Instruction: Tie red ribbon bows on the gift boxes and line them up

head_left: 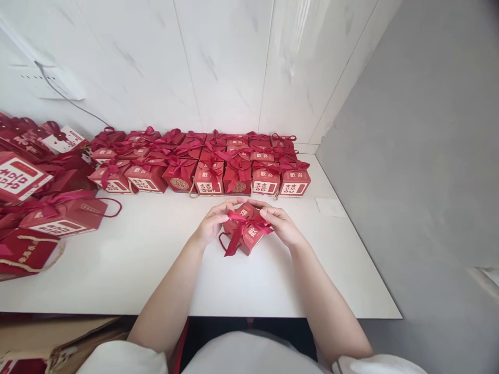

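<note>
A red gift box [251, 240] with a dark red ribbon bow [235, 238] on top rests on the white table in front of me. My left hand [213, 222] grips its left side, with the thumb against a ribbon loop. On the opposite side, my right hand [281, 223] holds the box, its thumb near the other end of the bow. The fingers of both hands reach round behind the box and are partly hidden. A dark red cord handle [222, 242] sticks out at the box's left.
Rows of similar red boxes [210, 179] stand along the tiled wall. More boxes and red bags [62, 215] are piled at the left. A pale slip [330, 206] lies on the table [335, 259] at right. An open cardboard box [58, 332] sits below the front edge.
</note>
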`<state>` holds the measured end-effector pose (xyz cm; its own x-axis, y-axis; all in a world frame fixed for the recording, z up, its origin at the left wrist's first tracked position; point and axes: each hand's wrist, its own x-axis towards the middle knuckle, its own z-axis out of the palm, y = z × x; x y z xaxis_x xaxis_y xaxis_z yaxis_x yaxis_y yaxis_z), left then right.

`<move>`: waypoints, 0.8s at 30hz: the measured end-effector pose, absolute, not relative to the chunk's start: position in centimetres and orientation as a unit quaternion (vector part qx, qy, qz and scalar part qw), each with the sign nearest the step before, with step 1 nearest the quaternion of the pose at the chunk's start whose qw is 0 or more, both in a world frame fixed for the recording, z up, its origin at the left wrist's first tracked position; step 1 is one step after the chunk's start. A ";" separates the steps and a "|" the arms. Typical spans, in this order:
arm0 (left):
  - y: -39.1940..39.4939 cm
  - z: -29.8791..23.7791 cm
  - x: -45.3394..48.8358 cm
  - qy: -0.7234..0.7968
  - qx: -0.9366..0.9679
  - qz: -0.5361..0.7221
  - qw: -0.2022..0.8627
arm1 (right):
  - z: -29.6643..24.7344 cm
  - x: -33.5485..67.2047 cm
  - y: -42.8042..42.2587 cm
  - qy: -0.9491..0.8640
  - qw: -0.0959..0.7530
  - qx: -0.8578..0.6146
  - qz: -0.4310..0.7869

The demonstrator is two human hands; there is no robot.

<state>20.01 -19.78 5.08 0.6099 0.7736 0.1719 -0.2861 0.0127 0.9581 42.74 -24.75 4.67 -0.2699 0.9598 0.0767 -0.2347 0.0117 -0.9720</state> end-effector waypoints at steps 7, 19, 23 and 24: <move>-20.1 6.1 20.3 0.324 0.592 0.394 0.624 | 5.8 42.6 -25.5 -0.559 0.499 -0.438 0.497; -21.5 6.2 21.2 0.418 0.678 0.382 0.468 | 6.2 42.2 -26.1 -0.620 0.496 -0.464 0.392; -22.2 6.6 21.9 0.420 0.681 0.406 0.441 | 6.9 42.9 -26.7 -0.588 0.497 -0.560 0.306; -22.4 6.6 22.1 0.416 0.689 0.404 0.436 | 7.2 43.4 -27.1 -0.580 0.485 -0.586 0.292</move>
<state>22.11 -22.39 6.61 0.3283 0.9246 0.1933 0.2208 -0.2741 0.9360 43.36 -27.12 7.15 0.1566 0.9627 0.2207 0.3961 0.1434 -0.9069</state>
